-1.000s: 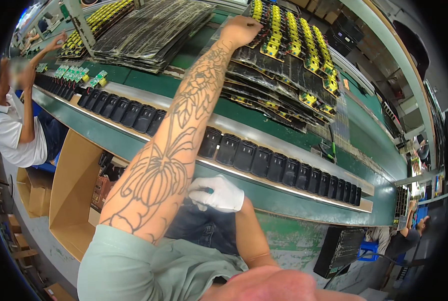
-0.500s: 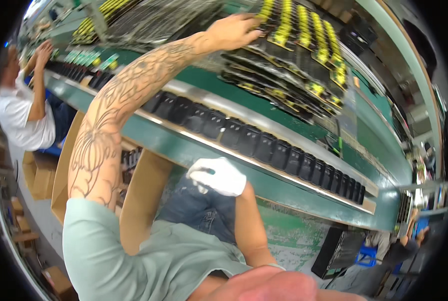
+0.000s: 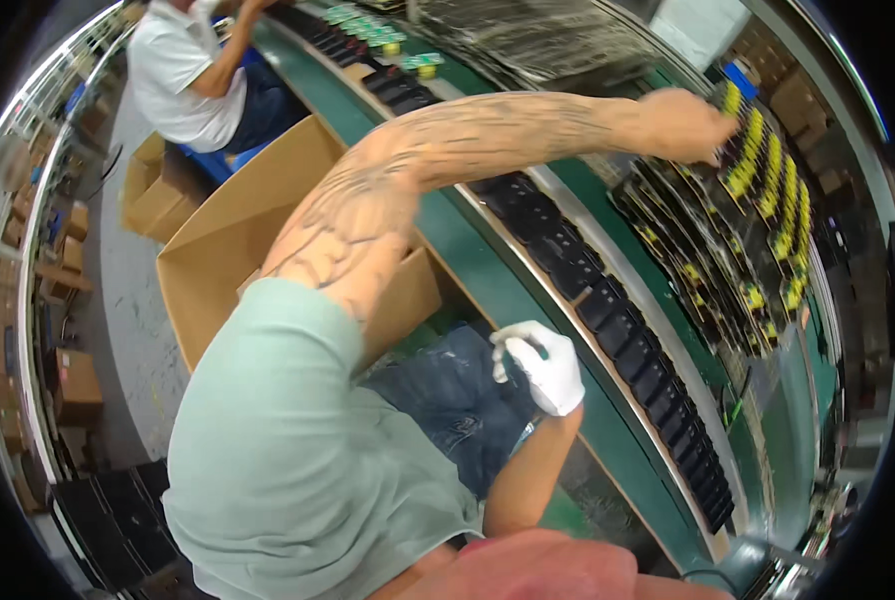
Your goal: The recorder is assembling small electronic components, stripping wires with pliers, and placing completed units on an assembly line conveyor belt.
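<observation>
My bare left hand, at the end of a tattooed arm, reaches across to the far right. Its blurred fingers are at the left edge of a stack of black trays. Rows of yellow pieces lie on the top tray. Whether the fingers hold anything is too smeared to tell. Close to my body, above my lap, hovers my white-gloved right hand. Its fingers are loosely curled with a gap to the thumb, and nothing shows in them. Beyond it runs a long line of black plastic housings.
The housings stand along a metal-edged strip on the green bench. An open cardboard box is left of my lap. Farther left a person in a white shirt sits at the same bench, near green-and-yellow parts. A plastic-wrapped stack lies at the back.
My view has turned, so the bench now slants more steeply and the tray stack sits farther right. My left hand is still at the stack's edge; the gloved right hand remains near my lap.
</observation>
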{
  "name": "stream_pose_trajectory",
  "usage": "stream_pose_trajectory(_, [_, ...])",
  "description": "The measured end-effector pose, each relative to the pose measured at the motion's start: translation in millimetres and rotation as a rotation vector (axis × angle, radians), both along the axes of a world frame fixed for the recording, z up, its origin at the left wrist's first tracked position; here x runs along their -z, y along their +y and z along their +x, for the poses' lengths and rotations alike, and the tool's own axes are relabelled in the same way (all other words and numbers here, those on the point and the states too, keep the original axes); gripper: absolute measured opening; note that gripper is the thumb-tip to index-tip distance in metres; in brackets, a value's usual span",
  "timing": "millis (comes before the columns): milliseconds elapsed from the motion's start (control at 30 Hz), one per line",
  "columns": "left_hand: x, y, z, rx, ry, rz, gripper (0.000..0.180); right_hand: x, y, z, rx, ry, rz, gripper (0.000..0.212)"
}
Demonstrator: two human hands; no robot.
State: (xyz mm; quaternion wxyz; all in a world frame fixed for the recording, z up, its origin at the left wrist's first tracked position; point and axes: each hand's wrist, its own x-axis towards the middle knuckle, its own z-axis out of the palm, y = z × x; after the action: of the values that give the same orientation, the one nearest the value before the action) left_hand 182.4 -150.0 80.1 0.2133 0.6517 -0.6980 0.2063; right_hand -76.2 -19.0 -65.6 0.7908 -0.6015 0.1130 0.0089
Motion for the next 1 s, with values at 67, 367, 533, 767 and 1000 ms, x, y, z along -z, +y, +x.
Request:
stream_pose_trajectory(67, [-0.7, 43.8, -21.5, 0.066, 0.277, -0.223, 0.036, -0.9, 1.1, -1.8, 0.011, -0.015, -0.103, 0.013])
stream_pose_trajectory(367, [112.2, 263.7, -93.0, 0.042, 1.349, -0.241, 0.048, 0.6, -0.9, 5.9, -0.098, -0.122, -0.423, 0.035])
stream_pose_trajectory(533, [156.3, 250.7, -112.5, 0.028, 1.454, -0.119, 0.051, -6.8, -17.1, 3.9, -0.23, -0.119, -0.413, 0.038])
stream_pose_trajectory(767, [199.2, 229.8, -89.2, 0.2, 1.409, -0.069, 0.058, 8.2, -18.4, -3.8, -0.238, -0.162, -0.159, 0.033])
stream_pose_trajectory(1000, [202.7, 248.3, -82.2, 0.215, 1.396, 0.009, 0.062, 18.7, 25.5, -10.5, 0.389, -0.604, -0.778, 0.016])
